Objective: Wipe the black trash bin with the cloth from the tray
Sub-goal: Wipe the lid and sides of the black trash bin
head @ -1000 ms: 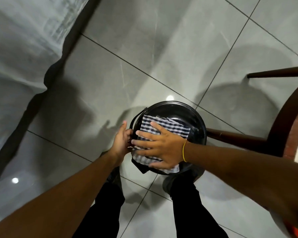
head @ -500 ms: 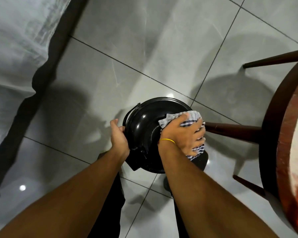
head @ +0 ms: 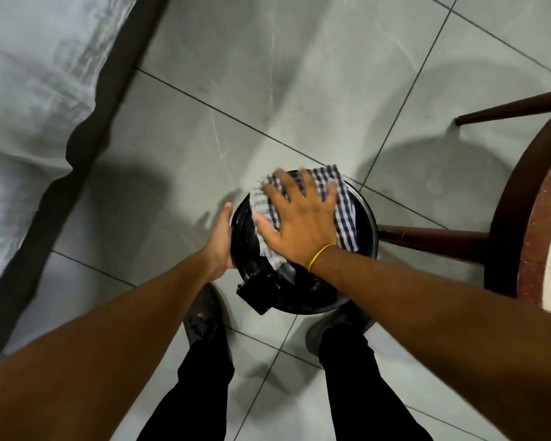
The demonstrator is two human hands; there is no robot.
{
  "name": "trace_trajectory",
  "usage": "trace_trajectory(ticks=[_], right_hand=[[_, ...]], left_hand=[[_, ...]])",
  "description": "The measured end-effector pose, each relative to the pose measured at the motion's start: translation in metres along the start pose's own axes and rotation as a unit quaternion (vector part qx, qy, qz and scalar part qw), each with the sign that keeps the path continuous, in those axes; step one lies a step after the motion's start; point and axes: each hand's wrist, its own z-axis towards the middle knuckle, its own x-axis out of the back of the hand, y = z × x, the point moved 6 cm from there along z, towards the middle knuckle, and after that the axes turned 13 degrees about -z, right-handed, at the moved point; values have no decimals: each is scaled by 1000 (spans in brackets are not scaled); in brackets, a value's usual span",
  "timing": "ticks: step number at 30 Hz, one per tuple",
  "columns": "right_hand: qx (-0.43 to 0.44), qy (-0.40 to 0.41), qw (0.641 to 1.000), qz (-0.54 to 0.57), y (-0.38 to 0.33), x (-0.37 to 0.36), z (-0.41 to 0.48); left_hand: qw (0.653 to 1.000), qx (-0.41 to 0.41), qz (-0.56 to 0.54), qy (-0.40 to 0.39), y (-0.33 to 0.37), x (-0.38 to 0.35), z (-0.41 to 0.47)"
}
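We stand over the black trash bin (head: 303, 281), which sits on the grey tiled floor (head: 268, 90) just in front of our shoes, with a dark wooden chair leg (head: 433, 240) touching or almost touching its right side. Our right hand (head: 299, 224) lies flat on the checked cloth (head: 344, 211) with the fingers spread wide; it grips nothing, it only presses the cloth against the lid of the bin. The cloth covers the far part of the lid and hangs a little over the far rim. Our left hand (head: 220, 240) is opened and rests against the left side of the bin to keep it steady; its fingers go behind the bin, so we cannot tell how much they curl around it. We judge that the wiping of the top is in progress and that the sides are perhaps not done yet. What could go wrong: the cloth is held only by the pressure of the palm, so a fast stroke toward the far rim could push it off the edge and let it fall on the floor. The bin looks light and its surface is glossy, so a strong push could make it slide or tip toward the chair if the left hand loosens. The pedal part (head: 258, 291) near our feet could also be pressed by accident, which would lift the lid under the cloth.
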Motion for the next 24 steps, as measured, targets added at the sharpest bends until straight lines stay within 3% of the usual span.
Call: trace_trajectory(ticks=[2, 5, 7, 12, 17, 19, 22, 24], right_hand=[[171, 13, 985, -38, -14, 5, 4], [404, 8, 911, -79, -37, -2, -18], [487, 11, 869, -83, -42, -5, -33], [594, 48, 797, -94, -46, -2, -44], [579, 52, 811, -64, -47, -7, -43], [522, 52, 850, -48, -43, -6, -37], [290, 42, 956, -32, -21, -4, -24], [97, 38, 995, -11, -3, -1, -22]], left_hand=[[999, -7, -47, -6, -1, -2, 1], [997, -8, -83, 2, -1, -1, 3], [997, 9, -81, 9, -3, 0, 2], [996, 45, -65, -35, -10, -1, 4], [995, -30, -92, -39, -10, -4, 0], [989, -42, -138, -37, -9, -7, -1], [982, -60, -176, -43, -4, -17, 2], [979, -77, -187, -33, -3, -18, 0]])
